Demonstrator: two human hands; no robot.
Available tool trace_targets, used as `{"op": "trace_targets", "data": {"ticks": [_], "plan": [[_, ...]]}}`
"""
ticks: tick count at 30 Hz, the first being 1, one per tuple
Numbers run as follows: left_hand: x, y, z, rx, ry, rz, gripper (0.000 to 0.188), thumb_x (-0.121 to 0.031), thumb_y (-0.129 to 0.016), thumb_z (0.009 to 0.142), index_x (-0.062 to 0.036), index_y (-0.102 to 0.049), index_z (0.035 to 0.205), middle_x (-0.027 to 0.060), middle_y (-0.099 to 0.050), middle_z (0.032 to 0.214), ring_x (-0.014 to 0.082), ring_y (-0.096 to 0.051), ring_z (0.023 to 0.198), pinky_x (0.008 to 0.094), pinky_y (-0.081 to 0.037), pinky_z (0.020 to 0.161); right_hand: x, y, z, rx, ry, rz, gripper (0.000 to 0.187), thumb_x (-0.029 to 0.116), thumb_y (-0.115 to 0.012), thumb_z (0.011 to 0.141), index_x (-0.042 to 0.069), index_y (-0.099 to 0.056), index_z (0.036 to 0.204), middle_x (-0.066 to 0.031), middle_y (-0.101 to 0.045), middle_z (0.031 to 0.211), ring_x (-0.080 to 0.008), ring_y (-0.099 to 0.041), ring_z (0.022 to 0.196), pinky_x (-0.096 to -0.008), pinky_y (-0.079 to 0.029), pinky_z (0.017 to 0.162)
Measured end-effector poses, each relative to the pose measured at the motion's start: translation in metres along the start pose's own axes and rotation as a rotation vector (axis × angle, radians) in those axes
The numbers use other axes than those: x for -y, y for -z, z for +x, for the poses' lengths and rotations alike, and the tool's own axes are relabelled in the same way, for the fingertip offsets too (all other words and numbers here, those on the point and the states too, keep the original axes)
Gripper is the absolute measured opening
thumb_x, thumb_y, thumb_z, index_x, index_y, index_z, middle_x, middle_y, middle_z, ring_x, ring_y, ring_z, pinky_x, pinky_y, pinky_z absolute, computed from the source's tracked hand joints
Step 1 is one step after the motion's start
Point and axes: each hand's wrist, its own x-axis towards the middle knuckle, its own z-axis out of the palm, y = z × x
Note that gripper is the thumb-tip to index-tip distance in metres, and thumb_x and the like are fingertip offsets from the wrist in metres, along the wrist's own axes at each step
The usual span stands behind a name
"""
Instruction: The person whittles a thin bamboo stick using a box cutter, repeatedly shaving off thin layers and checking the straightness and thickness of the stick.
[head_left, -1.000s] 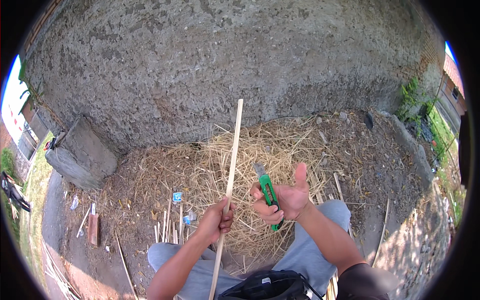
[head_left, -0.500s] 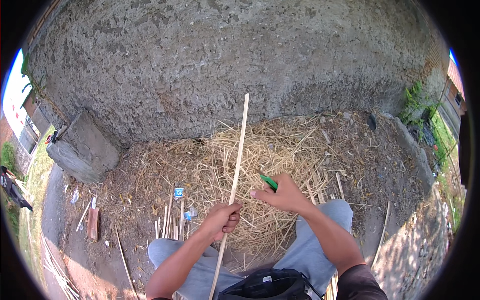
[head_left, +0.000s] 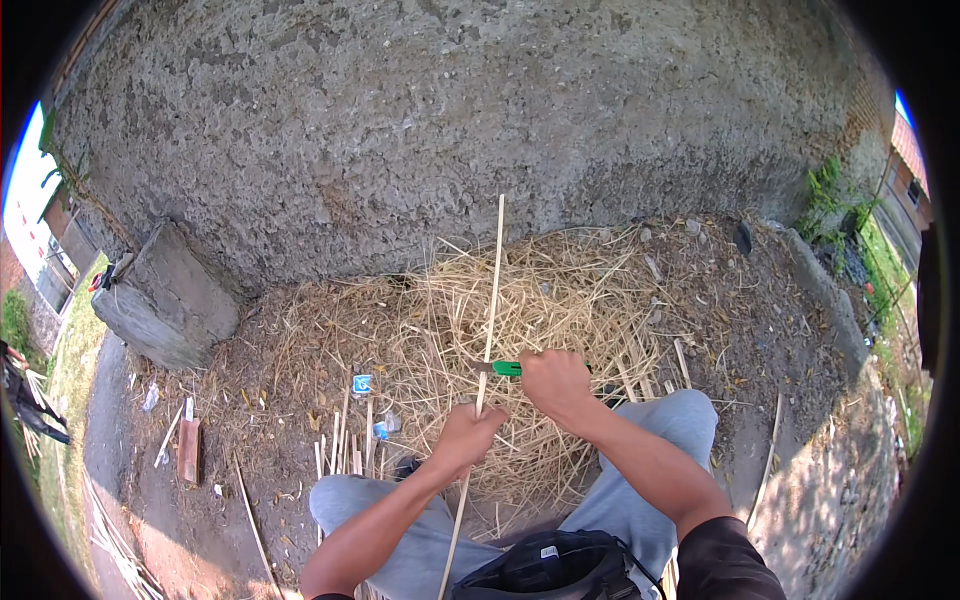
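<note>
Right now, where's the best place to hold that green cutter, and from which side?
Probably by the handle of the green cutter, coming from the right. It lies crosswise with its blade pointing left, at the pale strip, so the long handle looks like the safer part. The right hand grips it there.

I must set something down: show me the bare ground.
Fairly bare: soil between right knee and right-hand strip; soil between brown block and left-hand strip, barring small litter. Crowded: shavings pile under the green knife and held strip; short strips beyond left knee.
</note>
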Motion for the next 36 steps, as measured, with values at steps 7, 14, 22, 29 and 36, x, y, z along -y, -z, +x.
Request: {"op": "trace_targets", "data": {"ticks": [7, 14, 22, 29, 36], "plan": [[0.011, 0.009, 0.004, 0.019, -0.123, 0.186, 0.030, -0.020, -0.064, 0.087, -0.0095, -0.045, 0.066, -0.0002, -0.043, 0.049, 0.0101, -0.041, 0.041, 0.0322, -0.031, 0.039, 0.002, -0.007, -0.004, 0.067, -0.010, -0.030, 0.011, 0.010, -0.057, 0.082, 0.005, -0.064, 0.076, -0.0147, -0.066, 0.063, -0.0297, -0.069, 0.059, -0.0406, -0.054, 0.052], [0.022, 0.019, 0.004, -0.262, -0.334, 0.623, 0.019, -0.014, -0.062, 0.079, -0.0014, -0.051, 0.070, 0.0109, -0.050, 0.052, 0.0192, -0.052, 0.050, 0.0374, -0.041, 0.049, -0.001, -0.018, -0.004, 0.009, 0.005, -0.086, 0.012, 0.011, -0.056, 0.082, 0.005, -0.064, 0.076, -0.0144, -0.067, 0.066, -0.0290, -0.070, 0.062, -0.0408, -0.054, 0.053], [0.022, 0.013, 0.015, -0.100, 0.009, 0.301, 0.038, -0.026, -0.061, 0.086, -0.0010, -0.053, 0.059, 0.0107, -0.050, 0.050, 0.0207, -0.052, 0.044, 0.0408, -0.043, 0.048, 0.006, -0.027, -0.005, 0.100, -0.005, -0.065, 0.007, 0.007, -0.059, 0.079, 0.004, -0.065, 0.078, -0.0152, -0.067, 0.065, -0.0298, -0.070, 0.062, -0.0408, -0.053, 0.052], [0.038, 0.007, 0.026, -0.254, -0.167, 0.466, 0.043, -0.032, -0.063, 0.085, 0.0031, -0.056, 0.061, 0.0182, -0.054, 0.052, 0.0334, -0.056, 0.050, 0.0447, -0.045, 0.054, 0.001, -0.039, -0.004, 0.091, -0.016, -0.109, 0.005, 0.007, -0.062, 0.076, 0.005, -0.067, 0.074, -0.0135, -0.068, 0.067, -0.0280, -0.070, 0.062, -0.0388, -0.053, 0.051], [0.025, 0.008, 0.017, -0.209, -0.119, 0.602, 0.031, -0.025, -0.062, 0.083, 0.0063, -0.065, 0.086, 0.0274, -0.064, 0.075, 0.0428, -0.065, 0.075, 0.0476, -0.051, 0.069, 0.000, -0.046, -0.009, -0.033, 0.138, -0.143, 0.006, 0.008, -0.063, 0.075, 0.006, -0.068, 0.075, -0.0117, -0.067, 0.073, -0.0265, -0.069, 0.066, -0.0384, -0.053, 0.054]]}}
